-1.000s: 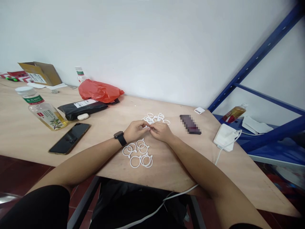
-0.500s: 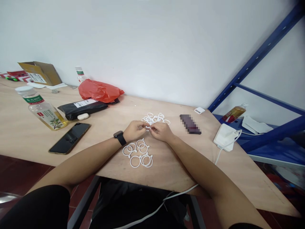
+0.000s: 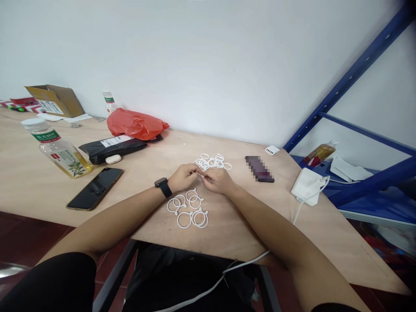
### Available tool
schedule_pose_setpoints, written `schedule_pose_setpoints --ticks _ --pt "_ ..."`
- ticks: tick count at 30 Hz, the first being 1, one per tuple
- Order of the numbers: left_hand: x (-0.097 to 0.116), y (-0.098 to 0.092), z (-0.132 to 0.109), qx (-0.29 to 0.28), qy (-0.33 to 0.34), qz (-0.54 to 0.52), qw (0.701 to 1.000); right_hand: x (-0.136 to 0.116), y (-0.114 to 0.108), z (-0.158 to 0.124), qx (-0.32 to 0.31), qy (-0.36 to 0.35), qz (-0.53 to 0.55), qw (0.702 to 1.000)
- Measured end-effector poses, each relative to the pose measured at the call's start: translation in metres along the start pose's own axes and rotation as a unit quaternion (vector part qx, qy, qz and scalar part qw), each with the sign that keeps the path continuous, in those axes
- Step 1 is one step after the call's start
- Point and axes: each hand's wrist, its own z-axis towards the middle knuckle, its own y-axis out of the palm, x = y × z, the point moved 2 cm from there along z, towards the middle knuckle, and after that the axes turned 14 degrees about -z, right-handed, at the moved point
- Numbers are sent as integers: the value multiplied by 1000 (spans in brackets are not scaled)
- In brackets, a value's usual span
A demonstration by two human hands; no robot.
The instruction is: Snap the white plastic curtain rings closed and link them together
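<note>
My left hand (image 3: 183,178) and my right hand (image 3: 220,181) meet over the table, fingertips pinched together. Between them is a white plastic ring (image 3: 200,176), of which only a small sliver shows; the fingers cover the rest. Just beyond my fingers lies a heap of similar white rings (image 3: 212,162), tangled and overlapping. Closer to me, below my hands, several white rings (image 3: 184,220) with small tabs lie flat in loose overlapping groups. A dark watch sits on my left wrist.
At left are a dark phone (image 3: 95,189), a tea bottle (image 3: 58,149), a black parcel (image 3: 113,147), a red plastic bag (image 3: 136,123) and an open cardboard box (image 3: 61,100). On the right are a pixelated dark object (image 3: 260,169), a white charger (image 3: 305,186) with a cable, and a blue rack (image 3: 351,73).
My fingertips have drawn closer together, and less of the white ring shows between them. The right hand has shifted slightly left. The rings on the table have not moved.
</note>
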Motion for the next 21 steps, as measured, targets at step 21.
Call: schedule_pose_setpoints --ticks 21 --pt "-4 -13 -2 -152 -47 128 979 9 -2 -1 -26 89 12 996"
